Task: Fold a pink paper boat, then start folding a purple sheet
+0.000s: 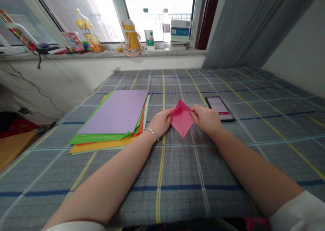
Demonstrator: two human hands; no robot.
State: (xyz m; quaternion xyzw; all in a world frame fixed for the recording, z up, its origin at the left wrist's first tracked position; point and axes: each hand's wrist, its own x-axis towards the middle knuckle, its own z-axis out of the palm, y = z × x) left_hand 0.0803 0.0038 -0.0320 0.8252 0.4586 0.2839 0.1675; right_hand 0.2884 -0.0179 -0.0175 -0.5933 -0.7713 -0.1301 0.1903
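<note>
A pink sheet of origami paper (181,118), folded into a diamond shape, lies on the plaid cover with one point toward me. My left hand (161,122) holds its left side, and a silver bangle (152,134) circles that wrist. My right hand (206,119) grips its right side, with the fingers pressed on the upper fold. A stack of coloured paper sheets (114,112), lilac on top over green, orange and yellow, lies just left of my left hand. A black smartphone (219,108) lies just beyond my right hand.
The grey plaid cover (177,170) spreads under everything, and a wall runs along its left side. Beyond its far edge, a windowsill (109,54) holds several bottles, a box and small items. A grey curtain (243,24) hangs at the back right.
</note>
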